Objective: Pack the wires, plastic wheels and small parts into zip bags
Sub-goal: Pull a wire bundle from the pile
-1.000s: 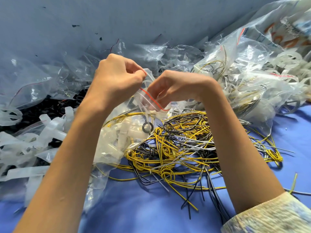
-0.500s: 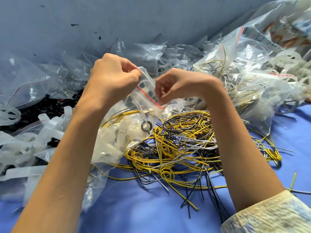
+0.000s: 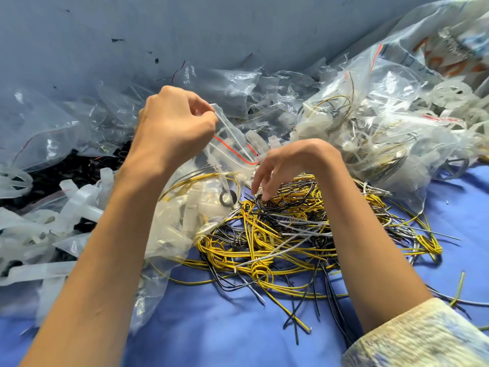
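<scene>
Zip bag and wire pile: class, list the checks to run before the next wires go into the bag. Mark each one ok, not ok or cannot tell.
1. Left hand pinches the top edge of the zip bag: ok.
2. Bag mouth at the red zip line is open wide enough: cannot tell.
3. Right hand holds nothing, and its fingers touch the wire pile: ok.
4. One bundle is separated from the tangle: not ok.
5. Wires are lifted clear of the blue surface: not ok.

One head-worn view looks forward and down, close over the wire pile (image 3: 285,234); no second view.
</scene>
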A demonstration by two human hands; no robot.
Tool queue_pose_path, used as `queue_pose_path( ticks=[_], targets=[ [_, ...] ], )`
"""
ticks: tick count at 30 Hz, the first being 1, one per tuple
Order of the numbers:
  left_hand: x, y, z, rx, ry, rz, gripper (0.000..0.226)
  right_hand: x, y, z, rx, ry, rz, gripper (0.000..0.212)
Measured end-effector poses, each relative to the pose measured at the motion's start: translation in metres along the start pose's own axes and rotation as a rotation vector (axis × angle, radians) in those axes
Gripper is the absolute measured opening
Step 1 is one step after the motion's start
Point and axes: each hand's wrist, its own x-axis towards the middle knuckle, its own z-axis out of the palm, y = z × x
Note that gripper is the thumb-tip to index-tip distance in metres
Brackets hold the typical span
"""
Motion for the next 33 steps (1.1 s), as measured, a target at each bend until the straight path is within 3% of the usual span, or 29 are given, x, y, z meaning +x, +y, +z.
queue_pose_path(
  ticks=[5, 8, 14, 20, 22, 24, 27, 33],
  targets=[
    [0.0, 0.0, 0.0, -0.005, -0.003, 0.002, 0.034, 0.002, -0.003, 0.002, -0.077, 0.01, -0.023, 0.014],
    [0.0, -0.002, 0.0, -0.009, -0.005, 0.011, 0.031, -0.009, -0.005, -0.006, -0.036, 0.103, -0.087, 0.013],
    [0.005, -0.01, 0.003, 0.061, -0.013, 0.069, 0.025, -0.036, -0.008, -0.019, 0.224, 0.37, -0.283, 0.008],
    [0.002, -0.008, 0.002, 0.119, -0.168, 0.22, 0.05, -0.045, -0.01, -0.022, 0.55, 0.545, -0.457, 0.019],
    [-0.001, -0.002, 0.004, 0.086, -0.231, 0.242, 0.046, -0.047, -0.012, -0.023, 0.662, 0.596, -0.513, 0.016],
    [-0.002, 0.004, 0.006, 0.044, -0.267, 0.214, 0.035, -0.047, -0.015, -0.024, 0.725, 0.622, -0.555, 0.016],
    [-0.004, 0.009, 0.008, 0.075, -0.322, 0.179, 0.061, -0.045, -0.018, -0.023, 0.763, 0.618, -0.576, 0.015],
    [-0.004, 0.005, 0.011, 0.095, -0.262, 0.186, 0.048, -0.045, -0.019, -0.022, 0.826, 0.584, -0.617, 0.017]
  ],
)
